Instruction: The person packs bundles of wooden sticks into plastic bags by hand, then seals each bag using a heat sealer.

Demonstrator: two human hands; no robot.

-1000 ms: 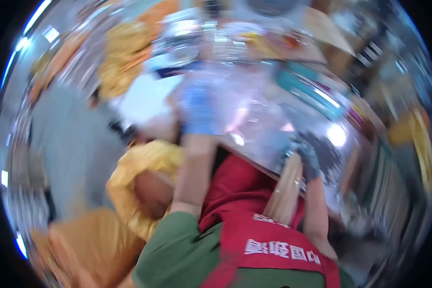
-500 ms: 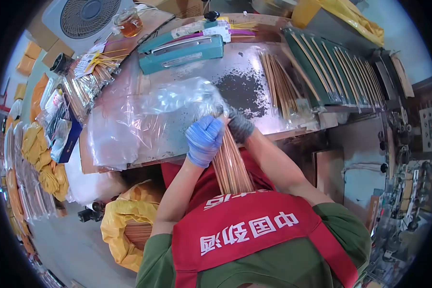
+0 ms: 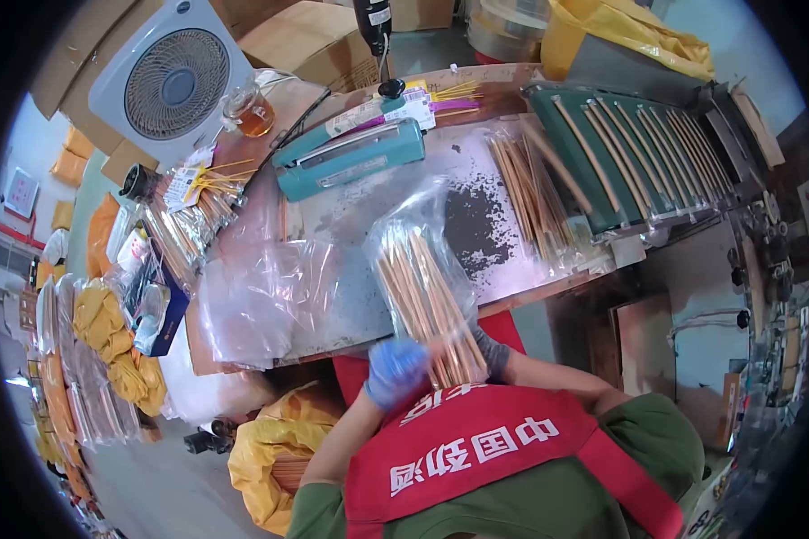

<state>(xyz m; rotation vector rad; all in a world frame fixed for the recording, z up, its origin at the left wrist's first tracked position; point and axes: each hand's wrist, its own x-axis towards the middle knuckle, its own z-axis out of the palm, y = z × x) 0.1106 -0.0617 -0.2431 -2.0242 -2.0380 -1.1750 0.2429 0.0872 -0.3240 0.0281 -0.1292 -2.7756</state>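
Note:
A clear plastic bag of thin light-brown sticks (image 3: pixel 427 292) is tilted in front of my apron, its loose upper end over the table edge. My right hand (image 3: pixel 493 353), in a grey glove, holds the bag's lower end from the right; its fingers are mostly hidden behind the sticks. My left hand (image 3: pixel 395 370), in a blue glove, is at the bag's lower left side. Motion smears its fingers. Flat clear plastic bags (image 3: pixel 265 292) lie on the table to the left.
A teal bag sealer (image 3: pixel 351 162) stands at the back of the metal-topped table (image 3: pixel 333 216). More sticks (image 3: pixel 530 193) lie to the right, beside a green feed bed (image 3: pixel 634 162) with sticks in a row. A fan (image 3: pixel 178 85), a jar (image 3: pixel 249 112) and a yellow sack (image 3: pixel 274 440) are around.
Both hands have come down toward my body. The bag's top, gathered in my hands before, is now loose and spread, with the stick ends showing. The view has shifted too.

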